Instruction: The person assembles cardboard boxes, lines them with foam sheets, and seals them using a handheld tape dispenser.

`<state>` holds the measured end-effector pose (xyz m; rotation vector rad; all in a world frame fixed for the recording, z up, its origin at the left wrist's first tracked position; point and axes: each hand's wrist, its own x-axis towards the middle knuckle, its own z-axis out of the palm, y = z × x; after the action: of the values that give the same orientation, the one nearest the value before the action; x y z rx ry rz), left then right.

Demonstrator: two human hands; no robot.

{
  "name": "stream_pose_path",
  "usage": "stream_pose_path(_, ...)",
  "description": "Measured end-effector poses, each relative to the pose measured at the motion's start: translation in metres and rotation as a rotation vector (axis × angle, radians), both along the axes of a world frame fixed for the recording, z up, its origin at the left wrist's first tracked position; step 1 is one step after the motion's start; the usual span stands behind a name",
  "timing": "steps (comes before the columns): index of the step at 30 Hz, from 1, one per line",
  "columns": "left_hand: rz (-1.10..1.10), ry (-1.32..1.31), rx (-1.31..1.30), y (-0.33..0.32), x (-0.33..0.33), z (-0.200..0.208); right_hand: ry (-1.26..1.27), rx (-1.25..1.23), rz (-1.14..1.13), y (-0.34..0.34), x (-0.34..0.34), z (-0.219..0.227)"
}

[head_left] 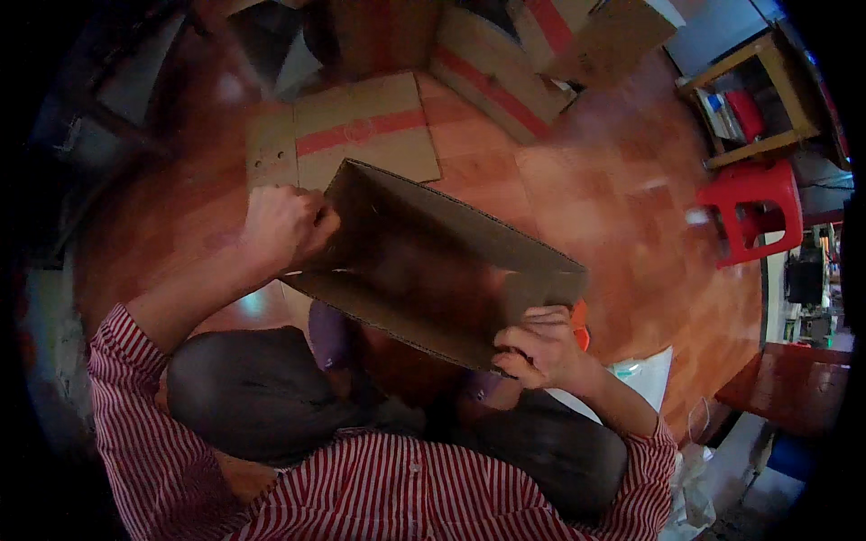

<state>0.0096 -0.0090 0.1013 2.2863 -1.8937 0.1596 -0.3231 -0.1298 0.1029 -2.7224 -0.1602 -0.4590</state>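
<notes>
A brown cardboard box (460, 221), unfolded into a four-sided frame, is held up in front of my knees, tilted down to the right. Its open side faces me, and reddish brown shows inside; whether the far side is closed I cannot tell. My left hand (287, 224) is closed on the upper left corner, fingers curled over the edge. At the lower right corner my right hand (541, 347) grips the cardboard between thumb and fingers. Just beside that hand shows part of an orange object (579, 326), its kind hidden.
A flattened carton (361, 104) with a red stripe lies on the wooden floor (595, 198) beyond the box. More striped cartons (492, 77) are at the back. A red plastic stool (758, 212) and a wooden shelf (762, 90) stand right. White plastic sheeting (651, 379) lies near my right forearm.
</notes>
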Motion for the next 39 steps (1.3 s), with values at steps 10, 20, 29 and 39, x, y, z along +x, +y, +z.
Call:
stream_pose_path(10, -0.219, -0.120, 0.253, -0.017, -0.030, 0.016, 0.176, 0.220, 0.106, 0.025, 0.042, -0.090)
stream_pose_path(20, -0.503, 0.046, 0.481, -0.024, -0.079, -0.025, -0.084, -0.084, -0.435, 0.024, 0.066, -0.078)
stream_pose_path(29, -0.355, 0.588, 0.206, -0.039, -0.027, -0.054, 0.334, 0.456, -0.944, -0.002, 0.002, -0.060)
stream_pose_path(39, -0.254, 0.619, 0.197, -0.041, -0.076, -0.021, 0.894, 0.442, -0.319, 0.037, 0.002, 0.010)
